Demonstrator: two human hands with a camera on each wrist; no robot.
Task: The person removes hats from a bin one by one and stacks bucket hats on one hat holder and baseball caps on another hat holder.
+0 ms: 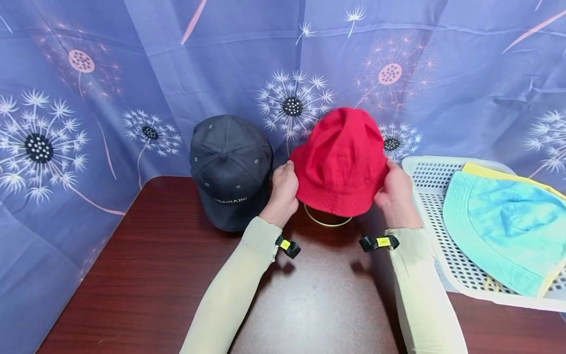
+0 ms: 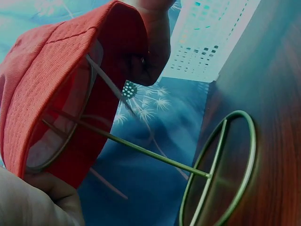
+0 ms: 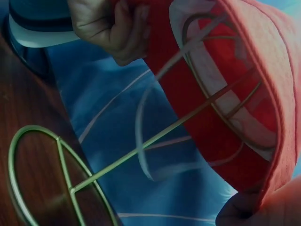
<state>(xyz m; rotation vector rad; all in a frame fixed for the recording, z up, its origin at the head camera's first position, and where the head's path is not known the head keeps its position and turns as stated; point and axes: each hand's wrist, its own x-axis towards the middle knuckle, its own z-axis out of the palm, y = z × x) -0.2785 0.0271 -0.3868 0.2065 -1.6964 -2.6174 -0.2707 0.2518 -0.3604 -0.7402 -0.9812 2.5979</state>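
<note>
Both hands (image 1: 285, 189) (image 1: 396, 194) fwd w/ fingers (image 3: 123, 40) curled, arms (image 1: 234, 290) outstretched.

Red hat (image 1: 342, 164) — blue dandelion-print cloth (image 1: 230, 64)

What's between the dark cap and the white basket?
The head view shows the red bucket hat between them, over a metal stand, its brim held by the left hand and right hand.

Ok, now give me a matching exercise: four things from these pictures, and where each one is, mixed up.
1. Red cloth bucket hat
2. Dark cloth cap with white lettering
3. Light-blue cloth bucket hat
4. Gold-coloured wire stand

A. Reaching up from the glossy brown table into a hat
B. In the white perforated plastic basket
C. Left of the left hand
D. Brim held by left hand and right hand

Pairs: 1-D, 2-C, 3-B, 4-A
</note>
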